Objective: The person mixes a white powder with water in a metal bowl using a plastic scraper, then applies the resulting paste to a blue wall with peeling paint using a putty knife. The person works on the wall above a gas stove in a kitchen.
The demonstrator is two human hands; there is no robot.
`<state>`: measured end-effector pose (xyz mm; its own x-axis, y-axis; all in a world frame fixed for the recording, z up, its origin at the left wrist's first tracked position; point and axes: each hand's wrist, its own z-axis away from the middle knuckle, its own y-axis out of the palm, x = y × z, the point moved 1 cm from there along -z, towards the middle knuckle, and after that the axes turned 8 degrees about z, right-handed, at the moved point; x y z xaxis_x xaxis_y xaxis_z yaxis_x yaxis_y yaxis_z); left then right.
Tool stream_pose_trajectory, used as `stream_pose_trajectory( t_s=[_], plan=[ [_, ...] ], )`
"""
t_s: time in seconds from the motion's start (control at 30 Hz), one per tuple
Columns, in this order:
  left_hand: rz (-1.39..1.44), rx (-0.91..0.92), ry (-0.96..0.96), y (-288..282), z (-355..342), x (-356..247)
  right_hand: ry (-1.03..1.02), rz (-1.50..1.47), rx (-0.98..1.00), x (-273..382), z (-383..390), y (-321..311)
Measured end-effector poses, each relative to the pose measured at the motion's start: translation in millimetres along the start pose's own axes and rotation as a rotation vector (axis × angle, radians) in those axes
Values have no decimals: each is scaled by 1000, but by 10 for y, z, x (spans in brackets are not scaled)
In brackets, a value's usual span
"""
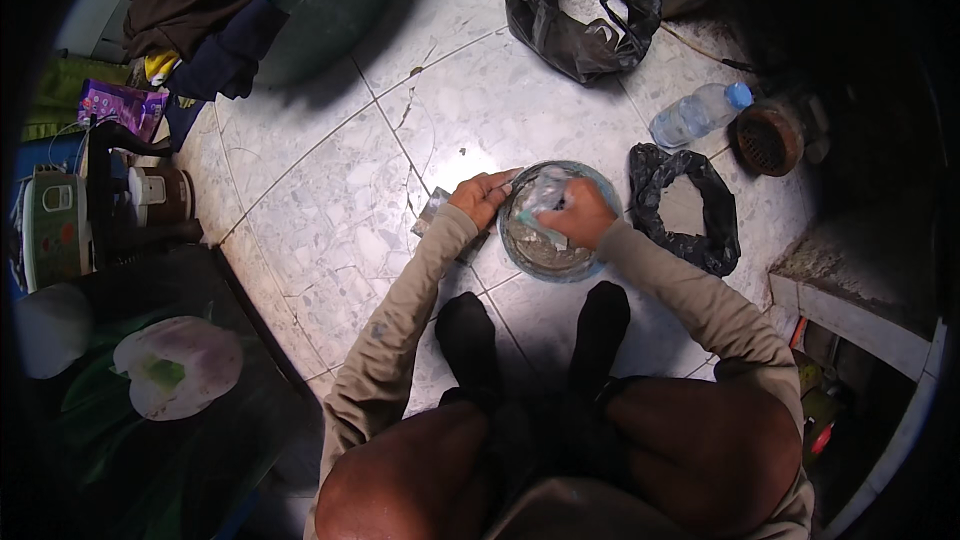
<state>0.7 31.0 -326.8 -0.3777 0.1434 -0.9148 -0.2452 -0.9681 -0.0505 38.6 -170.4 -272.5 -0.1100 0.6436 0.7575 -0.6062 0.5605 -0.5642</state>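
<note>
A round bluish basin with a grey, lumpy paste in it stands on the tiles in front of my feet. My left hand holds its left rim, fingers bent over the edge. Inside the basin my right hand is closed, knuckles up, around a pale greenish, partly see-through piece; motion blur and the fingers hide its exact kind. Beside my left wrist lies a flat grey metal-looking piece, partly covered by my sleeve.
Right of the basin sits an open black plastic bag with grey powder. A clear water bottle lies behind it, near a round brown container. Another black bag holds white material. At far left stand a green tub and clothes.
</note>
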Motion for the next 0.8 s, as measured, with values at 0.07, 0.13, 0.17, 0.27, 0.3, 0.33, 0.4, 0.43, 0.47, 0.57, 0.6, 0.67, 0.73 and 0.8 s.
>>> stream_pose_trajectory(
  t_s=[0.07,0.13,0.17,0.27,0.3,0.33,0.4,0.43,0.47,0.57,0.6,0.67,0.73,0.8],
  plan=[
    [63,3,-93,-16,42,-41,54,-133,-79,-105,43,-67],
    [136,-8,-115,11,80,-17,32,-124,-142,-305,57,-120],
    [93,-44,-16,15,111,2,17,-121,-168,-195,42,-164],
    [-10,-128,164,82,141,48,-14,-132,-222,-171,204,-274],
    [-26,-149,141,109,133,60,-29,-152,-214,-228,218,-290],
    [-41,-172,115,123,127,81,-128,-96,-239,-243,225,-299],
    [-61,-198,188,130,90,180,-326,15,-287,-263,235,-308],
    [-72,-208,224,136,78,217,-393,115,-220,-286,240,-277],
    [-41,-229,226,154,64,257,-458,216,-152,-319,244,-234],
    [18,-285,188,205,60,254,-570,338,-42,-368,302,-146],
    [21,-296,143,222,88,240,-593,350,-21,-374,334,-139],
    [-12,-342,165,247,93,254,-559,325,64,-359,380,-248],
    [-10,-332,239,268,64,290,-534,292,67,-333,425,-363],
    [10,-309,190,243,77,288,-518,250,-12,-314,450,-431]
  ],
)
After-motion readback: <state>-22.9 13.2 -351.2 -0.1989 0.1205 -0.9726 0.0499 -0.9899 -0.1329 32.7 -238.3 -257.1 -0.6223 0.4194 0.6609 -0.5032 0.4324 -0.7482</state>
